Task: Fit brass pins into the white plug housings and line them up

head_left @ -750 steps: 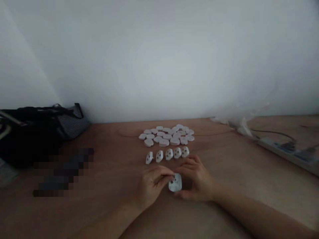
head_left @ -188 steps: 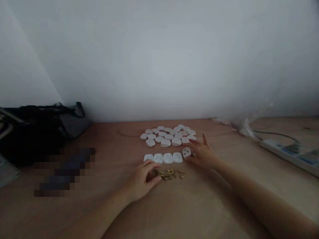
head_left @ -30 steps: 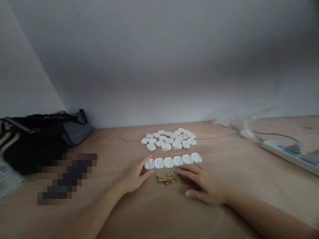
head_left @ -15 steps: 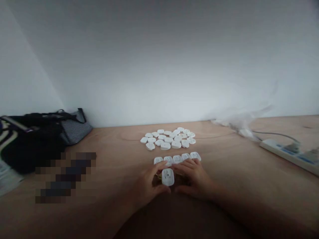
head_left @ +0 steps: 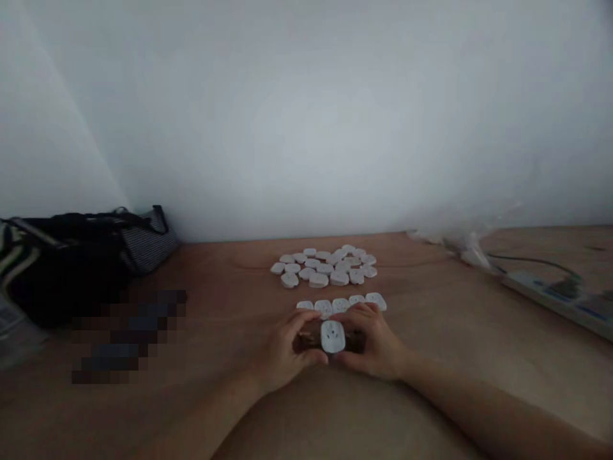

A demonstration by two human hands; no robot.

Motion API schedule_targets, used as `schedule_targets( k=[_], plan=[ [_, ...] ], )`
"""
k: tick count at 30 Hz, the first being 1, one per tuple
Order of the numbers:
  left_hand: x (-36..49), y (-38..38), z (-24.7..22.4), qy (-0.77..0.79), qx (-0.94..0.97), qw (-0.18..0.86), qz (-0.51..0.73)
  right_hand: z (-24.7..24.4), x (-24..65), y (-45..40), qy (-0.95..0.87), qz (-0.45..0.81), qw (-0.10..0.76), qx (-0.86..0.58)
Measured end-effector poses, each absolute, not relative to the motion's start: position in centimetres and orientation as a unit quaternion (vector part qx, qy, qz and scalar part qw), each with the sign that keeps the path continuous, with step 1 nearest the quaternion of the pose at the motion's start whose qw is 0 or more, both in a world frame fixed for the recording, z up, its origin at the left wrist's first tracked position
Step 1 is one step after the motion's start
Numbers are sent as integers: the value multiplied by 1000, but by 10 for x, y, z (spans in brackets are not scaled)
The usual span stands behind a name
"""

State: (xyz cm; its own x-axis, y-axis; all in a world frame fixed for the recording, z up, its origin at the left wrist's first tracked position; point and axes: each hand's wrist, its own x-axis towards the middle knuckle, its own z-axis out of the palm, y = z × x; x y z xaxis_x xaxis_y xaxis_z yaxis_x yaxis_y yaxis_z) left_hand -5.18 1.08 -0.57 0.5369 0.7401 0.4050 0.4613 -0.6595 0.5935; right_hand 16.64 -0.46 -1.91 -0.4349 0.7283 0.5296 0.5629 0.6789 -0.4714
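Between my two hands is a white socket cover (head_left: 332, 337), a rounded square with small slots in its face, which faces me. My left hand (head_left: 292, 345) curls around its left side, fingertips at the top edge and thumb near the bottom. Around the right side, my right hand (head_left: 376, 342) bends the same way, closed on the cover. Just beyond the fingers lies a row of similar white socket covers (head_left: 340, 306), their near edges partly hidden by the hands.
Farther back, a loose cluster of white pieces (head_left: 324, 269) lies on the wooden table (head_left: 230, 281). A black bag (head_left: 71, 268) stands at left, near a blurred-out dark object (head_left: 138, 329). At right are a clear plastic bag (head_left: 472, 246) and a power strip (head_left: 541, 291) with a cable.
The held socket cover has shifted slightly right and up, and sits closer to my right fingers. My hands remain around it. The row and the cluster stay in place.
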Motion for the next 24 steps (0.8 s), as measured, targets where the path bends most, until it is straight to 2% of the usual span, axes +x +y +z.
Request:
schedule_targets(
  k=[4,9,17,21,24],
  plan=[
    [-71,21,-1,351,884,163,261,-21,167,-5,-824,114,376,-409],
    [-78,27,-4,358,892,159,226,-21,167,-6,-822,108,376,-414],
    [-69,25,-5,367,878,136,275,-23,166,-6,-825,101,378,-408],
    [-59,13,1,372,862,83,334,-22,166,-6,-820,108,384,-411],
    [-52,3,4,362,873,29,327,-23,166,-6,-820,108,385,-409]
  ],
)
